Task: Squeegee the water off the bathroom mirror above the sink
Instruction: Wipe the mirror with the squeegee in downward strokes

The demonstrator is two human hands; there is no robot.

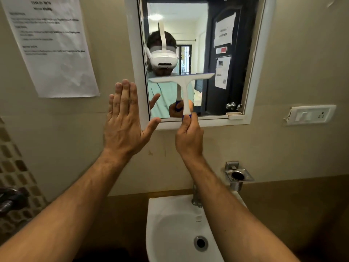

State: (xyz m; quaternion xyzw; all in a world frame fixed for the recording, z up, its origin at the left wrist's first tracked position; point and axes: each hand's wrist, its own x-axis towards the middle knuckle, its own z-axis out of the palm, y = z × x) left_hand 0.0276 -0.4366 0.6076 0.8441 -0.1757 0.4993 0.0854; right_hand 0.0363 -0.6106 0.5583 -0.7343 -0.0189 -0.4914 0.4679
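Head view shows the squeegee (184,86) upright against the mirror (222,59), its white blade bar lying level across the middle of the glass and its stem running straight down toward the lower frame. Down at the stem's blue-tipped end, the right hand (189,138) grips the handle, fingers curled round it, just below the mirror's bottom edge. At the mirror's lower left corner the left hand (124,125) is held up flat, fingers straight and together, thumb spread out so its tip reaches the white frame (whether the palm actually presses on the wall I cannot tell).

Both forearms are bare and reach up from the bottom of the picture. In the glass a person's reflection appears, wearing a white headset and a pale green top, with a dark door behind carrying taped papers.

Below the mirror sits a white sink (170,224) with a metal drain, and a tap (196,197) rises at its back edge. A metal holder (238,175) is fixed to the wall right of the tap. Higher on the right wall is a white switch plate (310,114); on the left wall hangs a printed paper notice (54,48).
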